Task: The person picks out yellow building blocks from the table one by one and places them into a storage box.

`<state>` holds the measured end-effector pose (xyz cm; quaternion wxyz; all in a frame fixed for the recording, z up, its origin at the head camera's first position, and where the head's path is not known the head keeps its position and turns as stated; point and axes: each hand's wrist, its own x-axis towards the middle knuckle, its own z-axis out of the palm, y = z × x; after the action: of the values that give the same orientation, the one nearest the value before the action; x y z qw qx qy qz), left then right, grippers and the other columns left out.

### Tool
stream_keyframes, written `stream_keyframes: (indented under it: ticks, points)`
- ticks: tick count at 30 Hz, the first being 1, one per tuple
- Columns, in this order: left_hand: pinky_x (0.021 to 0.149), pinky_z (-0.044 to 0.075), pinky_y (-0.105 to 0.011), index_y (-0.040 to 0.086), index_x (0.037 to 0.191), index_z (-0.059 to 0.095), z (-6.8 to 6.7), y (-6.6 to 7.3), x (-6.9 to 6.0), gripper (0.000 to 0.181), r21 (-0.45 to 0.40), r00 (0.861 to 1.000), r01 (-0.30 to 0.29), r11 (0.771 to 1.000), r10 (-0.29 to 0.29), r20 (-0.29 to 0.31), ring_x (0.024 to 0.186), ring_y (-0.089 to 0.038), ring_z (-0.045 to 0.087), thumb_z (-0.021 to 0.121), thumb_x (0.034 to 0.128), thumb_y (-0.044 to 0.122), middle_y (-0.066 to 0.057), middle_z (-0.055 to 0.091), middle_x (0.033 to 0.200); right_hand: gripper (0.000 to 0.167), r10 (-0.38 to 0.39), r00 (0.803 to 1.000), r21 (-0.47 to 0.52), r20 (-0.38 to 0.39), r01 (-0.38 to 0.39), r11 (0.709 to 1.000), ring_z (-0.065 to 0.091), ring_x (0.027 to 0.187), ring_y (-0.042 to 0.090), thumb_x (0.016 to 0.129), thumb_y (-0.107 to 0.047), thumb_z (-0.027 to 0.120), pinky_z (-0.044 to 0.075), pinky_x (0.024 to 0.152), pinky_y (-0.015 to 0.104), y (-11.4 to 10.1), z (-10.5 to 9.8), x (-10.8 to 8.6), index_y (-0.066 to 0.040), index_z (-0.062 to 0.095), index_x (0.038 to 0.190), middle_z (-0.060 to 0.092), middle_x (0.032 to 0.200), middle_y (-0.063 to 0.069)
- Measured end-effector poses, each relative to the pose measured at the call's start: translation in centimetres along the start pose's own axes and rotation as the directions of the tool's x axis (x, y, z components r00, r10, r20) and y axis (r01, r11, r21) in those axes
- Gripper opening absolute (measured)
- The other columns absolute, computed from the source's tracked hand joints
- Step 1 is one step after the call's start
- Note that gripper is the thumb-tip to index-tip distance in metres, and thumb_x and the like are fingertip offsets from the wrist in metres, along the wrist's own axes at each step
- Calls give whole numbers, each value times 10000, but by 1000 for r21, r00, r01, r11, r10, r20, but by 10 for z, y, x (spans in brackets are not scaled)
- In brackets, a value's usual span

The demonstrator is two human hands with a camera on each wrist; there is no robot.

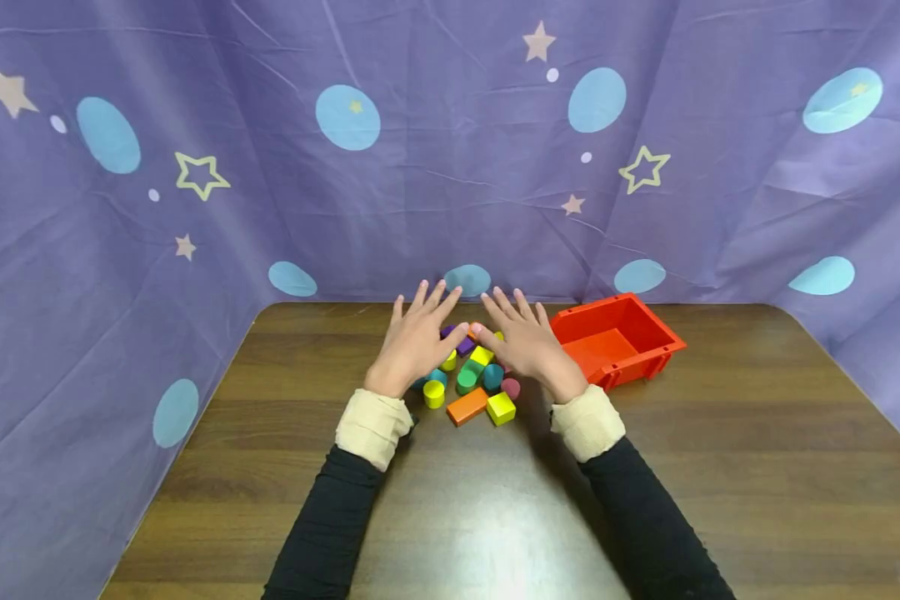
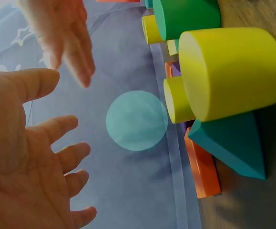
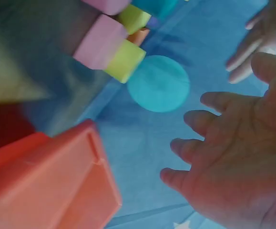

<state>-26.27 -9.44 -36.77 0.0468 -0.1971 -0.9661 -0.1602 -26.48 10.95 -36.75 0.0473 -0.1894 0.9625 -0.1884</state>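
My left hand [image 1: 412, 342] and right hand [image 1: 523, 343] hover with spread fingers over a pile of coloured blocks. Nothing is in either palm, and the wrist views show a gap between the hands and the blocks. Toward the front of the pile lie an orange block [image 1: 468, 407], a yellow cube [image 1: 501, 408] and a yellow cylinder [image 1: 434, 394]. Behind them are a green cylinder [image 1: 467, 382], a blue cylinder [image 1: 493, 377] and a pink one [image 1: 510, 388]. A teal triangular block [image 2: 235, 145] shows in the left wrist view. The hands partly hide the rear blocks.
A red plastic bin [image 1: 622, 333] stands on the wooden table [image 1: 270, 467], just right of my right hand. Purple cloth [image 1: 450, 200] with stars and blue ovals hangs behind the table's far edge.
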Motion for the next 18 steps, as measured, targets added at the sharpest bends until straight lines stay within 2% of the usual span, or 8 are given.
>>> stream_keyframes:
  ticks: [10,14,18]
  points:
    - [1217,71,-622,210,1622,301,-1,-3,0,658,-45,1000,22,999,-21,20,1557,-371,115,479,1054,490,-126,266,1661,669,-26,998,131,-51,32,991,57,1564,381,1086,-498,353,64,1220,615,-7,-23,-10,-138,230,1636,134,1703,110]
    - [1220,95,-610,193,1610,339,-2,-4,1,631,-59,1000,23,998,-21,23,1553,-367,144,506,1056,444,-146,316,1638,668,-38,997,209,-74,53,977,77,1561,388,1080,-468,409,107,1211,625,-8,-32,-16,-106,267,1624,162,1697,124]
    - [1222,115,-600,161,1574,419,-4,-4,2,574,-52,1000,26,998,-26,0,1550,-361,166,524,1058,391,-163,364,1613,682,-27,996,276,-90,51,960,111,1560,375,1062,-455,479,145,1210,610,-10,-43,-23,-75,316,1605,210,1685,135]
